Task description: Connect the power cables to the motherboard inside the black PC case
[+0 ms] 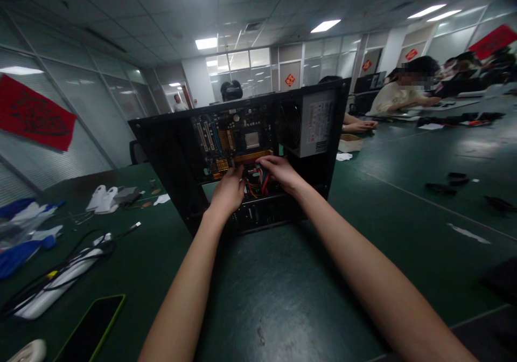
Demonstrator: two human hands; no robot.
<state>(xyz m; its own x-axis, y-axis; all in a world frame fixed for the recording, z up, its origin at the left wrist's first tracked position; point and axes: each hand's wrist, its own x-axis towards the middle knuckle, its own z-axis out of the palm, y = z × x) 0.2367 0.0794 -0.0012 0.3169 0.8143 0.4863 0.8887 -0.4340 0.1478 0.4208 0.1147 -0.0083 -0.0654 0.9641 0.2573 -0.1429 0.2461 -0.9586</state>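
An open black computer case (169, 152) lies on its side on the green table (283, 297), its motherboard (234, 136) and grey power supply (317, 122) facing me. Both my arms reach into it. My left hand (229, 189) is curled at the motherboard's lower edge, fingers closed on something I cannot make out. My right hand (278, 171) is bent over a bundle of red, yellow and orange cables (258, 185), its fingers pinching near the board's long connector strip.
A phone with a green edge (91, 329) lies near left, beside a white power strip with black cords (56, 281). White and blue bags (24, 227) sit far left. Other people work at the table on the right, behind a small cardboard box (350, 143).
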